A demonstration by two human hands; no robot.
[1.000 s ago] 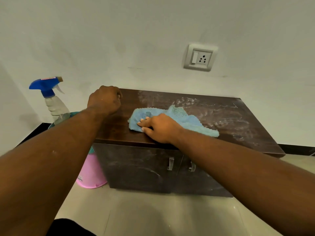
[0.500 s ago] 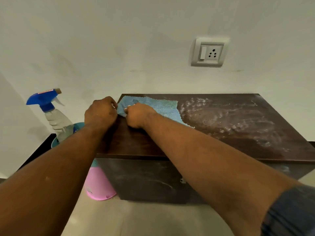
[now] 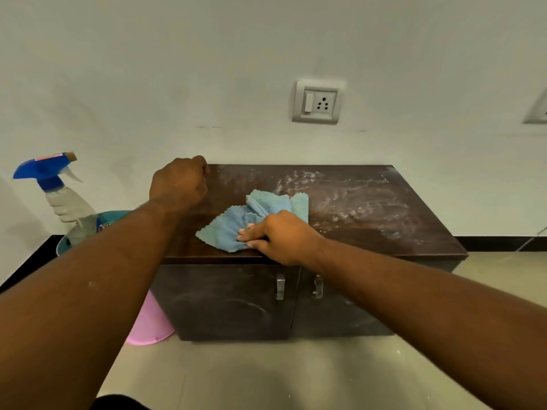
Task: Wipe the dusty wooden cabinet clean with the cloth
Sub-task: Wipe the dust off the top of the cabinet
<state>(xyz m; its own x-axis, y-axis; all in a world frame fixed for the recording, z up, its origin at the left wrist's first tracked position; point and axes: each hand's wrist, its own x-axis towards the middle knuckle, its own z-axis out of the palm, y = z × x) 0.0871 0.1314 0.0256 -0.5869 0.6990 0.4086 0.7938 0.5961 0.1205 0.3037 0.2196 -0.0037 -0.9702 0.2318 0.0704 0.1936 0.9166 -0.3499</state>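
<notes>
Step in hand: wiping the top of the wooden cabinet (image 3: 370, 232); by my reading the job is partway through, with the left part of the top dark and clean and the right part carrying white dust streaks.
Cloth: one light blue cloth (image 3: 251, 223), bunched and partly folded, lying on the cabinet top near its front edge, left of the middle.
Right hand: the right hand (image 3: 281, 236) presses down on the near right part of the cloth, fingers curled onto the fabric and pinning it to the top.
Left hand: the left hand (image 3: 179, 184) is closed in a loose fist, holding nothing, resting at the back left corner of the top as a brace.
Next move: likely a sweep of the cloth to the right across the dusty patch (image 3: 340, 199), with steady downward pressure; the doors below look smeared too and probably need a pass.
Count: two hands, one cloth, one cabinet with two door handles (image 3: 298, 286).
Beside the cabinet: one spray bottle (image 3: 59, 193) standing in one teal bucket (image 3: 97, 223), one pink bucket (image 3: 151, 327) on the floor.
Wall: one full socket plate (image 3: 318, 101), a second cut off at the right edge.
</notes>
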